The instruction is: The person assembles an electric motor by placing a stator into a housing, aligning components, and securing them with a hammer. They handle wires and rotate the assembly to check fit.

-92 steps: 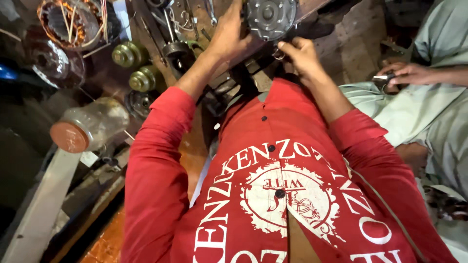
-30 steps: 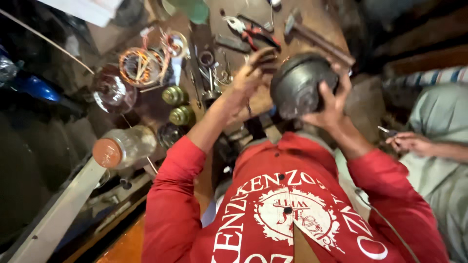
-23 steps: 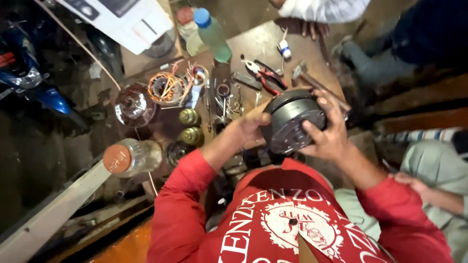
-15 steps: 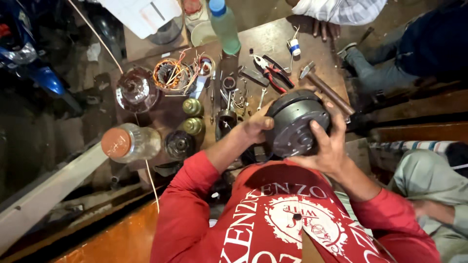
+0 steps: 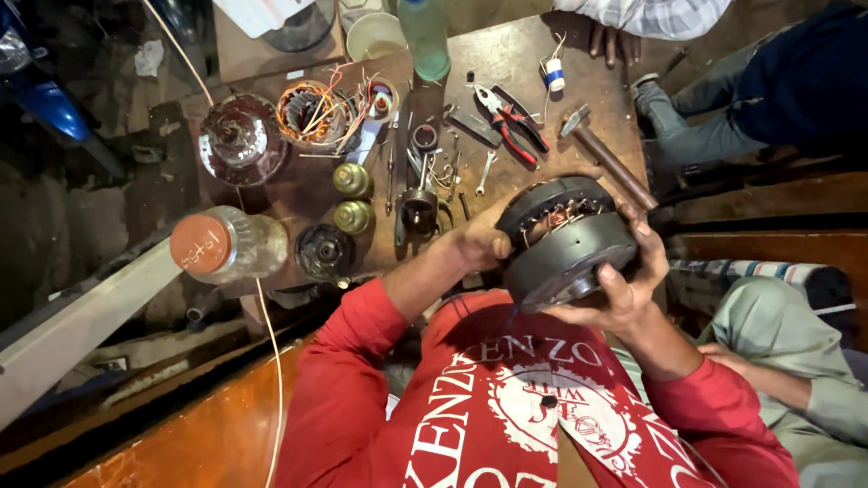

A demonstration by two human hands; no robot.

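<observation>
A person in a red printed shirt now holds a round grey fan motor [image 5: 568, 242] up off the wooden surface [image 5: 515, 68] and close to the chest — about a second earlier it sat higher and further out, and before that the hands were working over the surface. The left hand [image 5: 477, 242] grips the motor's left rim, while the right hand [image 5: 624, 285] cups its underside and right edge, turning the open face with its copper windings upward. Red-handled pliers [image 5: 511, 117], a hammer [image 5: 604, 152] and a wound stator [image 5: 312, 110] lie on the surface beyond.
</observation>
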